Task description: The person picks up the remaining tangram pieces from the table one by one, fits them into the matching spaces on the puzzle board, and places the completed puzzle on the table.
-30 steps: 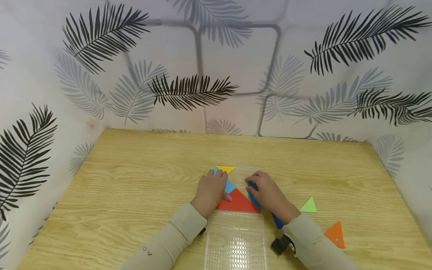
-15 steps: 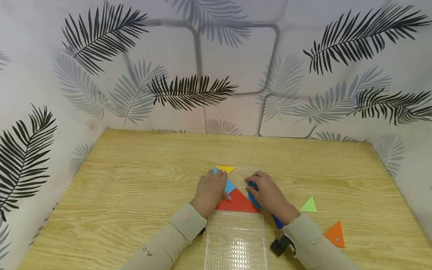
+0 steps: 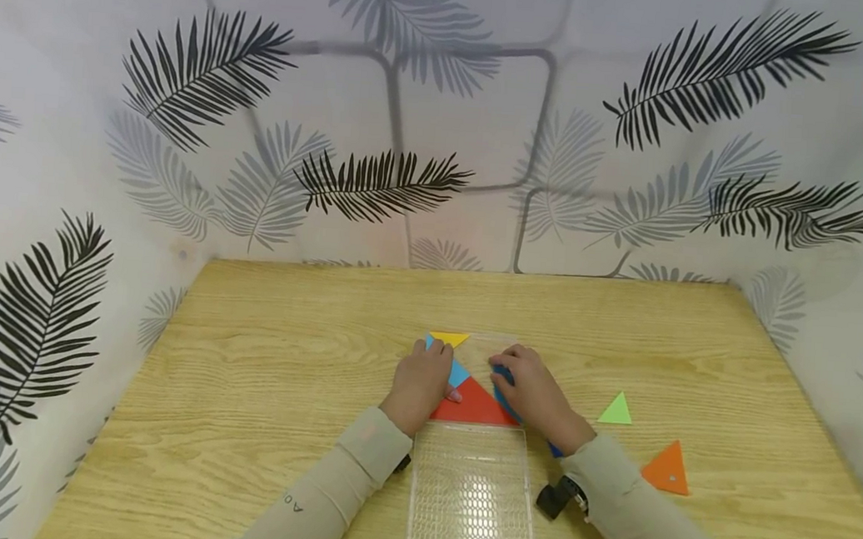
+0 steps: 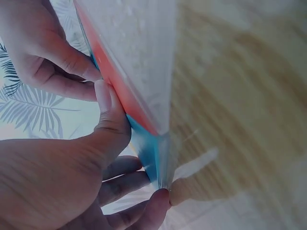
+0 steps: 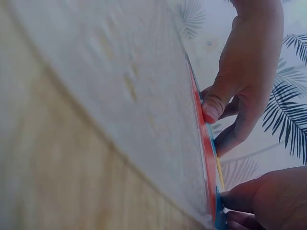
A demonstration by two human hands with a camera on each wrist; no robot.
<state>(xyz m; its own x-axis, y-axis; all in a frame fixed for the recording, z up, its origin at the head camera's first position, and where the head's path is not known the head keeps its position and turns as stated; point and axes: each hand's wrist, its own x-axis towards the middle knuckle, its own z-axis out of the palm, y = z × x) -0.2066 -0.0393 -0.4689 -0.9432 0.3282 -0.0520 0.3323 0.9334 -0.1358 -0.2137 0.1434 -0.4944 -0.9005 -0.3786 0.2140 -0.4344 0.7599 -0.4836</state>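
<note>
Flat coloured tangram pieces lie in the far half of a clear plastic case point(image 3: 492, 341). Among them are a large red triangle point(image 3: 476, 406), a light-blue piece point(image 3: 458, 373) and a yellow triangle point(image 3: 449, 337). My left hand point(image 3: 419, 386) holds the case's left edge, its thumb point(image 4: 103, 96) on the pieces and its little finger against the outer wall. With thumb and fingertips, my right hand point(image 3: 538, 398) pinches a blue piece point(image 3: 506, 402) along the red triangle's right side. The hand covers part of this piece, so its full shape is hidden.
The case's textured other half point(image 3: 472, 489) lies nearer me. To the right on the wooden table point(image 3: 286, 309) are a green triangle point(image 3: 617, 409) and an orange triangle point(image 3: 669, 468). A dark-blue piece point(image 3: 554, 450) shows partly beneath my right wrist.
My right hand and wrist have shifted very slightly, so less of the dark-blue piece shows beneath the wrist. The left hand keeps its place on the case.
</note>
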